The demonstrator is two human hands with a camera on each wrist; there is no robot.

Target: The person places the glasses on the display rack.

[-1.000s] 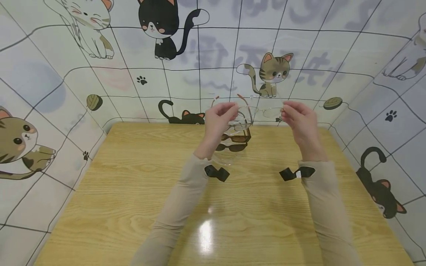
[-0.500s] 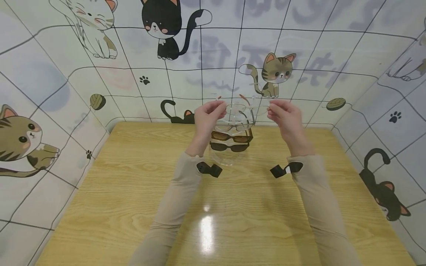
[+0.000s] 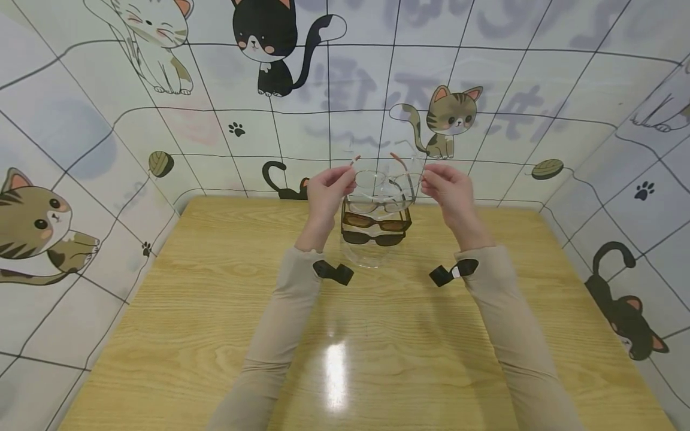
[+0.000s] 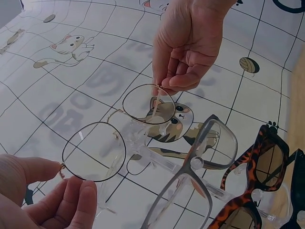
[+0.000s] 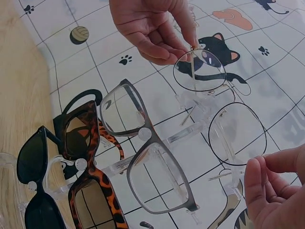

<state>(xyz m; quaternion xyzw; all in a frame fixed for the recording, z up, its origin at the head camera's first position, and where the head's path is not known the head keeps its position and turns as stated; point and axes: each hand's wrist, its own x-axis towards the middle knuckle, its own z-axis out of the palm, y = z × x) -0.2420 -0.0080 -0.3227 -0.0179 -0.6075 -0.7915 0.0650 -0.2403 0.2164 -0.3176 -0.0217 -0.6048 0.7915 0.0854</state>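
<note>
Between my two hands I hold round glasses with thin wire rims [image 4: 94,151]. My left hand [image 3: 327,194] pinches them near one hinge with thumb and fingers. At the other hinge my right hand [image 3: 451,194] has the same kind of pinch. The round glasses are at the top of a clear display stand [image 3: 369,265]; whether they rest on it I cannot tell. Lower on the stand hang clear-lensed glasses with a grey frame [image 5: 147,136], tortoiseshell sunglasses [image 5: 93,176] and black sunglasses [image 5: 35,160], one below another.
The stand is on a light wooden table [image 3: 215,311], close to its back edge. Behind and at both sides rise white panels [image 3: 356,78] printed with cats and grid lines. Each sleeve carries a black wrist device [image 3: 333,273].
Both hands have moved left with the round glasses, bringing them in front of the stand's top. The sunglasses lower down, partly covered by the left hand before, now show fully.
</note>
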